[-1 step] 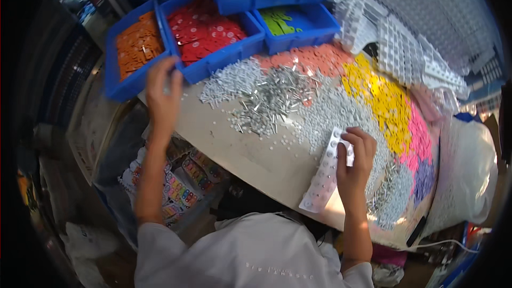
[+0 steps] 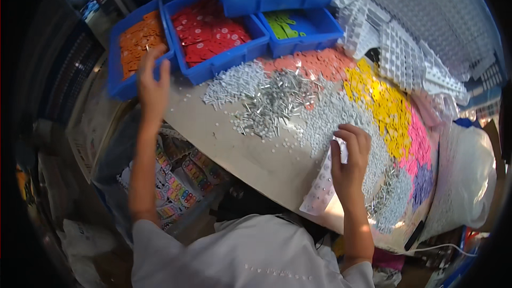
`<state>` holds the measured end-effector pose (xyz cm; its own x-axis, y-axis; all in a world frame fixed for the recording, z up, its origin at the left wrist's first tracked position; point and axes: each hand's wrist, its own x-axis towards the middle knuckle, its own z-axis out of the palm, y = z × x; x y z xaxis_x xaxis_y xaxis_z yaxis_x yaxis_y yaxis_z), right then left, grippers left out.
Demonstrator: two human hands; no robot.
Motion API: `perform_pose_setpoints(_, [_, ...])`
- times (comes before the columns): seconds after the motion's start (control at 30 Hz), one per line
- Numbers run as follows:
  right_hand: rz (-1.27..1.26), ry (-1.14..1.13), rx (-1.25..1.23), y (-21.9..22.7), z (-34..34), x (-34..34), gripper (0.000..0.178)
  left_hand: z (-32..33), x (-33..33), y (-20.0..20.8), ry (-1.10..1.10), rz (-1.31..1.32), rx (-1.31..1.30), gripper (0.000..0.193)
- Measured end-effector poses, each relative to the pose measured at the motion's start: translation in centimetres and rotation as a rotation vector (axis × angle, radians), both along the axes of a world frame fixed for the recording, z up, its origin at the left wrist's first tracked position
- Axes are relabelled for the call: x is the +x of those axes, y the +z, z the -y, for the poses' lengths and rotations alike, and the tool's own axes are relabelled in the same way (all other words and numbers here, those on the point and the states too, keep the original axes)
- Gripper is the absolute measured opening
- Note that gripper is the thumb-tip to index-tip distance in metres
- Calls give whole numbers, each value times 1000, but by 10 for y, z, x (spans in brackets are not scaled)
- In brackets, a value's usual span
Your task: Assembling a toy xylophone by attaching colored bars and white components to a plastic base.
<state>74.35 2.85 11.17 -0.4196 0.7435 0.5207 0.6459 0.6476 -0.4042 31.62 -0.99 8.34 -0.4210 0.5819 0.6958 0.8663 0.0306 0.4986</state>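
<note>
Cluttered worktable (image 2: 250,165), piles of small parts. Left hand (image 2: 152,82) at 10 o'clock, fingers loosely spread over orange tag bin (image 2: 136,42); whether it holds anything cannot be told. Right hand (image 2: 349,154) at 3 o'clock pinches white strip (image 2: 322,186). Step: likely fetching tag. Next: careful fingertip pick.

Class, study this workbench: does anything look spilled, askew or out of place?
Nothing looks damaged. Small parts lie loose in heaps on the table rather than in bins: silver pins, yellow tags, pink tags. A white strip under the right hand overhangs the edge.
</note>
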Motion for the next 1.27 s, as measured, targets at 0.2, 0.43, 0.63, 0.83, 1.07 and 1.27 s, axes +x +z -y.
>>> perform_pose_setpoints(0.2, [20, 401, 42, 13, -64, -127, 25, -20, -221, -27, 248, 395, -810, 79])
perform_pose_setpoints(0.43, [135, 484, -79, -18, -162, -246, 24, -10, -280, -78, 122, 219, -1041, 109])
perform_pose_setpoints(0.63, [397, 328, -325, -51, -208, -311, 42, -17, -244, -61, 143, 227, -983, 75])
perform_pose_setpoints(0.83, [397, 54, -244, -69, -199, -362, 59, -4, -241, -57, -115, 530, -661, 30])
perform_pose_setpoints(1.07, [300, 285, -288, -80, -219, -352, 51, -4, -250, -50, 69, 626, -544, 17])
perform_pose_setpoints(1.27, [130, 411, -360, -67, -215, -340, 40, -8, -254, -47, 158, 695, -252, 19])
